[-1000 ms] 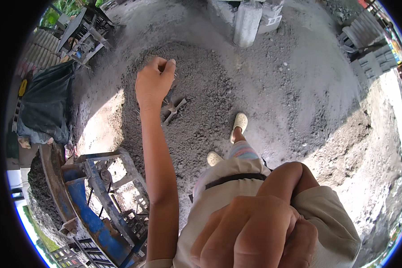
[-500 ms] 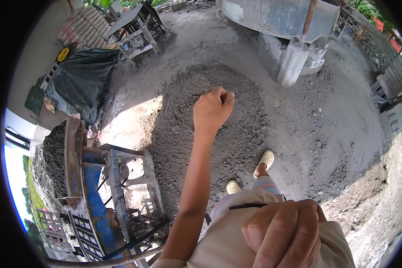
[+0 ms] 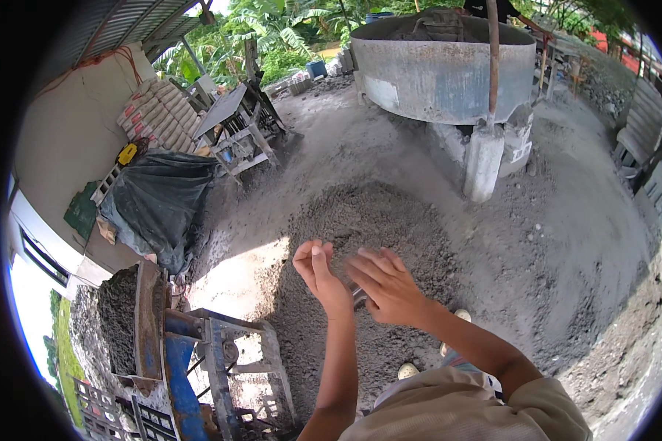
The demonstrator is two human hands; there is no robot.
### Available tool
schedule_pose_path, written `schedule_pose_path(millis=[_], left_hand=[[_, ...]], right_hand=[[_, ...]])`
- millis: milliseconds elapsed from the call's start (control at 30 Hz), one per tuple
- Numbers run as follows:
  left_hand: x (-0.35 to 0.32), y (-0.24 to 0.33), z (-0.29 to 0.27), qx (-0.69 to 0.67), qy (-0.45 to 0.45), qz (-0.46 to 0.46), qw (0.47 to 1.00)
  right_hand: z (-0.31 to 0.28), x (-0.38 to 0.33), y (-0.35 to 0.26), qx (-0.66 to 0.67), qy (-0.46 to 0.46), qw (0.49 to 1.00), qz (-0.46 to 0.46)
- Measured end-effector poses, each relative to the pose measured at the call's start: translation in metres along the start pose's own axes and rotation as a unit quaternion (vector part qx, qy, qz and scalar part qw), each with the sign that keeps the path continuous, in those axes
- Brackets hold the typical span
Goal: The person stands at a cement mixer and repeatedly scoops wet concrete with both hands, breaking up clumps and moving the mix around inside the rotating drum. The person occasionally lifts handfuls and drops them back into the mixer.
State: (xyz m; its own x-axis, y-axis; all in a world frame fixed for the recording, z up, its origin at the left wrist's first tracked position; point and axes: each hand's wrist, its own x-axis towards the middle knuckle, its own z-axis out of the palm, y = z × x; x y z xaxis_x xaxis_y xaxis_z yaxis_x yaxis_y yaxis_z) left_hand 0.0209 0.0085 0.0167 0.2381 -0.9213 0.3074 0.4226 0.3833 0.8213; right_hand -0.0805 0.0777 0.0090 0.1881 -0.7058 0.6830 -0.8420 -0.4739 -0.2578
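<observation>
grey mound point(image 3: 375, 209), cream clogs point(image 3: 407, 371), blue-and-rust frame point(image 3: 182, 378)

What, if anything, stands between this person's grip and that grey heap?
Nothing visible stands between the left grip and the grey heap. Beside the right grip shows a partly hidden greyish object; whether it is in the way, I can't tell.

A beige short-sleeved shirt point(image 3: 456, 411) is worn with cream clogs point(image 3: 407, 371) and pale blue-and-pink legwear point(image 3: 457, 359), both forearms point(image 3: 339, 364) left bare
</observation>
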Motion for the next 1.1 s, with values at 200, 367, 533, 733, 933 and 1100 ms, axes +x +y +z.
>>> schedule_pose_path(millis=[200, 367, 533, 733, 933, 1100], left_hand=[[0.02, 0.007, 0.018, 0.106, 0.021, -0.086, 0.99], [0.043, 0.026, 0.084, 0.3, -0.273, 0.032, 0.913], [0.053, 0.021, 0.17, 0.488, -0.475, 0.035, 0.731], [0.055, -0.023, 0.173, 0.579, -0.585, -0.007, 0.568], [0.055, -0.016, 0.129, 0.641, -0.515, -0.147, 0.55], [0.076, -0.025, 0.121, 0.624, -0.496, -0.167, 0.579]], right_hand=[[0.03, 0.019, 0.017, -0.005, -0.112, 0.991, -0.076], [0.067, 0.049, 0.037, 0.144, -0.276, 0.949, -0.058], [0.059, 0.049, 0.05, 0.326, -0.142, 0.934, -0.036], [0.096, 0.028, 0.038, 0.265, -0.153, 0.947, -0.094], [0.09, 0.028, 0.064, 0.283, -0.141, 0.944, -0.098], [0.101, 0.036, 0.068, 0.28, -0.14, 0.945, -0.098]])
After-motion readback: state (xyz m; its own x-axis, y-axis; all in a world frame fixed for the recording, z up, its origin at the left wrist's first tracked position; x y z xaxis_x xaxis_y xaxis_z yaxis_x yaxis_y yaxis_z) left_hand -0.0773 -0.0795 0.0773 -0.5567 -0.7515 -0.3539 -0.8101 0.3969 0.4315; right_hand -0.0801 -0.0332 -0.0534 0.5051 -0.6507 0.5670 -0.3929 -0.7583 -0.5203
